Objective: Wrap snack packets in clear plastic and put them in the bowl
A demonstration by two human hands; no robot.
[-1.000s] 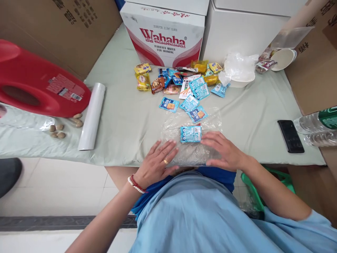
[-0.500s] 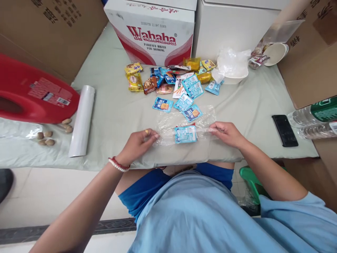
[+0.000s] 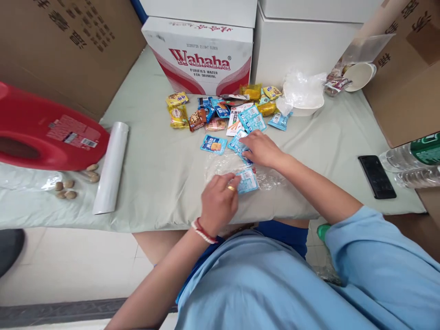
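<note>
My left hand (image 3: 220, 199) is over the near part of a clear plastic film (image 3: 220, 167). Its loosely bent fingers touch the left edge of a light blue snack packet (image 3: 248, 181) lying on the film; a bit of red shows behind that packet. My right hand (image 3: 261, 149) reaches across to the light blue packets (image 3: 236, 141) just beyond the film. Its thumb and fingers are apart over them, and it partly covers a darker blue one. Another blue packet (image 3: 213, 144) lies flat to the left.
Behind is a pile of wrapped snacks (image 3: 216, 112) before a Wahaha box (image 3: 202, 59). A white bowl (image 3: 305, 107) with plastic bags stands back right. At left are a film roll (image 3: 112, 167) and red jug (image 3: 68, 133); at right, a phone (image 3: 377, 176) and bottles (image 3: 412, 153).
Both hands have let go of the film's sides. My left hand has moved right to the packet on the film, and my right hand has moved forward and left to the packets beyond.
</note>
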